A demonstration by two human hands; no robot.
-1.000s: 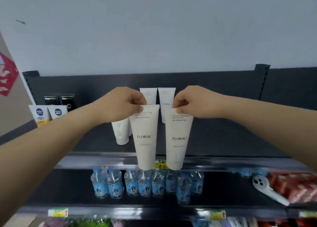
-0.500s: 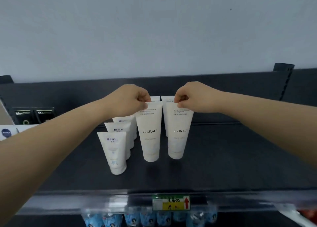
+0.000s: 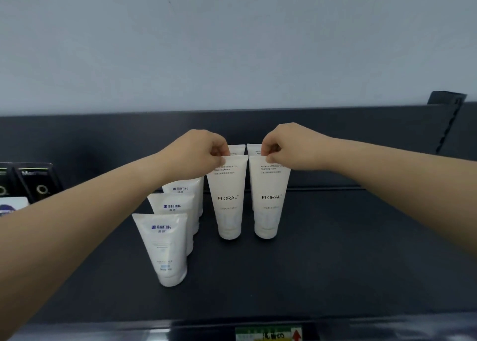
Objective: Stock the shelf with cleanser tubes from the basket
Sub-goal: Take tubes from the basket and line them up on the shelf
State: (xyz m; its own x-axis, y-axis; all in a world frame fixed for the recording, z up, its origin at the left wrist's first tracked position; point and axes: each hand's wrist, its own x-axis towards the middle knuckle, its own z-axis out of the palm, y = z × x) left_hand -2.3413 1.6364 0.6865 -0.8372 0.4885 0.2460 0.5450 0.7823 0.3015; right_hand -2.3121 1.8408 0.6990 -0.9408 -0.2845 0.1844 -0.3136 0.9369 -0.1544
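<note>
Two white FLORAL cleanser tubes stand cap-down side by side on the dark shelf (image 3: 335,250). My left hand (image 3: 198,151) pinches the top seam of the left FLORAL tube (image 3: 228,199). My right hand (image 3: 289,146) pinches the top seam of the right FLORAL tube (image 3: 268,199). Right behind them, two more FLORAL tubes (image 3: 238,150) show only their top edges. The basket is out of view.
A row of three white MANTING tubes (image 3: 165,248) stands to the left of the FLORAL tubes, front to back. Black Men boxes (image 3: 36,183) sit at the far left. A shelf upright (image 3: 446,121) rises at the right. A price tag (image 3: 268,335) marks the front edge.
Both hands carried the two FLORAL tubes from in front of the shelf onto it, and the tubes now rest on the shelf. The view rose and moved closer.
</note>
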